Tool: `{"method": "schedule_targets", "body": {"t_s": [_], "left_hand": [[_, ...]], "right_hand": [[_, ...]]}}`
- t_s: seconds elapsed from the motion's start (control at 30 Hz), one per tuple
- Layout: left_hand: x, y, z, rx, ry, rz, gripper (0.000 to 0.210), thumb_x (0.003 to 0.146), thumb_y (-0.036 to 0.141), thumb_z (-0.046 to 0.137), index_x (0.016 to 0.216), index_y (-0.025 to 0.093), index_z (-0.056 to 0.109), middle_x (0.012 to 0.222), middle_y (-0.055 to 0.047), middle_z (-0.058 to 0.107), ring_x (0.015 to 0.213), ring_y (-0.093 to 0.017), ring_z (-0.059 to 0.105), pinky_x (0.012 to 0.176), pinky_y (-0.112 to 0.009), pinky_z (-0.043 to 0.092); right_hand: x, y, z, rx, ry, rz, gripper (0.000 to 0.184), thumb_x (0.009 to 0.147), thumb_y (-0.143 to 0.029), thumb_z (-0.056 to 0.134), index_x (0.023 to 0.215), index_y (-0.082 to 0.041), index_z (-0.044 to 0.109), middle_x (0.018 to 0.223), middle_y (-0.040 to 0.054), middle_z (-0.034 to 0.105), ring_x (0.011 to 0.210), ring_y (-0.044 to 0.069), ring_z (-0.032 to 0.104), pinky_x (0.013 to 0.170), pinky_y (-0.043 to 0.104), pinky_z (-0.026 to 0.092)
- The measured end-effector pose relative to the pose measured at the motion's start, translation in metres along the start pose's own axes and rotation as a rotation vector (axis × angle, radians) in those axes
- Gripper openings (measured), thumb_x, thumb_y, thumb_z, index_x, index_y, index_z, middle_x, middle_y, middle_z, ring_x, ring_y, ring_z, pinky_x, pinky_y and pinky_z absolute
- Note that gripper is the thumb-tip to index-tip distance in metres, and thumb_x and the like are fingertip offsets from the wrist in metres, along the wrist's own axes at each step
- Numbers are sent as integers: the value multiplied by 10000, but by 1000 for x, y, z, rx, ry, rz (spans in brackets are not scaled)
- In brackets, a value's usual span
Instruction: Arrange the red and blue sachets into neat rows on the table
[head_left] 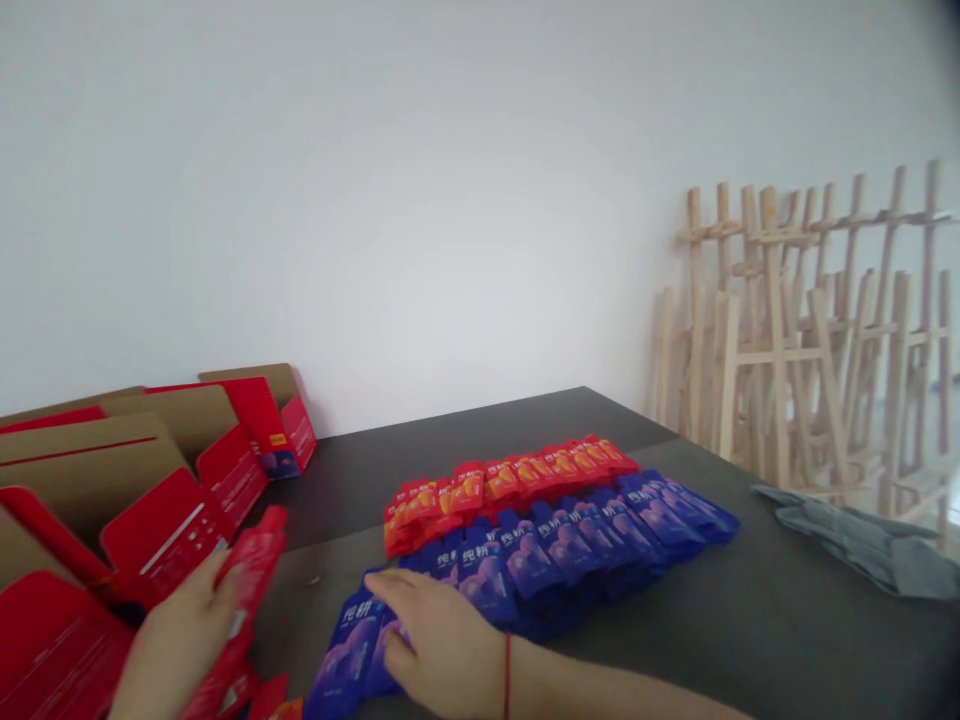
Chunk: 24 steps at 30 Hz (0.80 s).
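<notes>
My left hand (176,640) is closed around red pouches (255,570), slightly blurred, beside the open red cartons; how many it holds I cannot tell. My right hand (442,640) reaches over the near left end of the blue-purple pouches (551,550), its thumb and forefinger apart. Its fingertips touch or hover just above a blue pouch (349,640) there. Behind the blue pouches lies an overlapping row of red-orange pouches (517,480). A few more red pieces show at the bottom edge below my left hand, partly cut off.
Several open red cartons (176,540) with brown insides crowd the left of the dark table (450,440). A grey plastic bag (870,545) lies at the right edge. Wooden easels (780,350) stand beyond it, along the white wall.
</notes>
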<state>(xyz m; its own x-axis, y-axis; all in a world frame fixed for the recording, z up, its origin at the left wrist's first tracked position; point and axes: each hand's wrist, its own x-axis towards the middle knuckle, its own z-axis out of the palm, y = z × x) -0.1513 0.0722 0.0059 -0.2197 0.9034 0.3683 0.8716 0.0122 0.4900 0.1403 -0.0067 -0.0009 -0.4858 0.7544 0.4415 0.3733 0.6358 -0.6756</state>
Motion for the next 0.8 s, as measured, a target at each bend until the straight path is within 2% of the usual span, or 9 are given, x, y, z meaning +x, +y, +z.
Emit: {"method": "schedule_targets", "body": {"t_s": [0.07,0.13,0.2,0.27,0.37,0.47,0.57,0.67,0.8], "left_hand": [[-17,36,0,-424,-80,-80,395,769,503,529,1010,205,625,857,-40,732,789,-254,674,719,-317,516],[-40,72,8,-874,-208,-202,494,693,546,657,1042,199,620,765,-9,714,623,-207,652,589,-282,514],[-63,100,20,-1142,-339,-274,519,636,501,759,1032,189,634,676,14,680,484,-151,588,479,-232,461],[-80,116,29,-1306,-426,-300,492,634,448,797,1023,192,639,650,25,666,421,-104,531,414,-186,399],[-91,121,34,-1400,-542,-305,487,623,396,826,1023,188,643,688,-3,696,402,-94,529,388,-180,399],[-92,118,32,-1341,-661,-341,457,604,401,841,952,159,671,723,-59,728,419,-138,586,393,-222,455],[-96,120,32,-1281,-635,-406,395,599,413,845,848,148,690,756,-99,749,504,-185,658,486,-270,535],[-103,125,36,-1288,-570,-452,380,646,431,812,880,154,698,734,-102,755,485,-194,662,481,-282,541],[-106,127,40,-1313,-559,-511,336,678,389,796,893,150,699,703,-108,753,521,-228,691,472,-295,552]], "right_hand": [[-2,0,12,289,36,212,560,840,-198,516,1381,-65,458,1320,175,581,1137,221,592,981,344,457],[1,1,25,591,28,367,524,845,-306,550,1319,-86,513,1253,176,622,1031,227,647,851,346,521],[6,3,37,828,22,424,507,815,-447,583,1189,-106,588,1113,151,678,916,226,680,715,322,542],[10,5,45,947,40,455,548,742,-553,626,1073,-117,621,922,106,699,759,203,688,585,285,530],[8,9,50,1008,86,517,584,644,-594,687,984,-123,623,741,51,662,587,160,645,473,248,501],[-3,10,51,1043,21,527,504,640,-559,690,870,-113,637,683,41,638,506,128,603,422,222,478],[-13,6,51,1017,-62,518,436,655,-530,677,779,-114,637,648,25,607,482,114,583,403,205,462],[-18,-1,50,965,-29,509,386,665,-481,676,790,-118,637,646,18,591,520,118,590,440,214,481],[-21,-8,49,866,30,512,272,701,-385,633,780,-125,618,600,14,589,494,125,579,440,221,471]]}}
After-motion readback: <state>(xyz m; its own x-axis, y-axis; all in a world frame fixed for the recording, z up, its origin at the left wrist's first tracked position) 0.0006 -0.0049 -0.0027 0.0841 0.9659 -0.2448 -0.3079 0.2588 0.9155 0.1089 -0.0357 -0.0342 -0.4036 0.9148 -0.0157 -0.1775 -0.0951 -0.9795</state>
